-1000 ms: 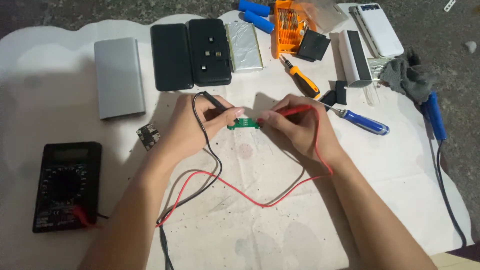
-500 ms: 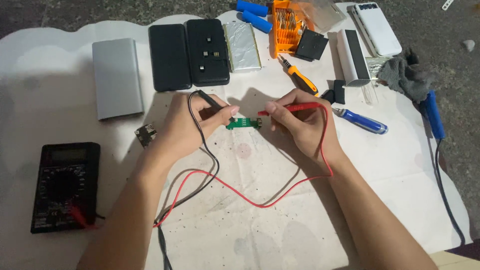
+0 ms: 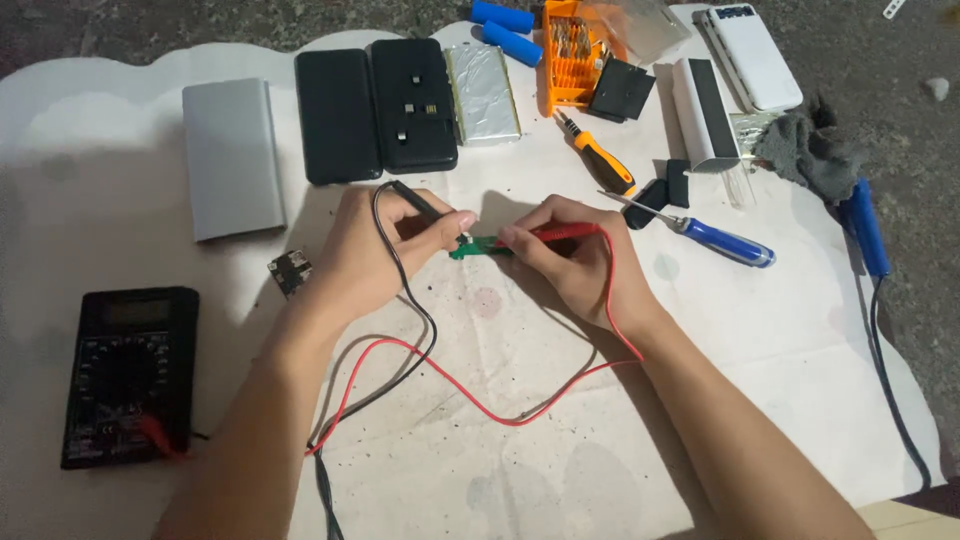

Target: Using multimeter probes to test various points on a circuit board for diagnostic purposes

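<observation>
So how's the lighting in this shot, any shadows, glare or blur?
Head view: soft, even light; a faint shadow lies on the white cloth at far left; mild sheen on the silver battery pouch; the green circuit board between the hands stays sharp, no motion blur.

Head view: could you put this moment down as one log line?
left hand: black probe | right hand: red probe | both tips on green circuit board | multimeter at left
</observation>
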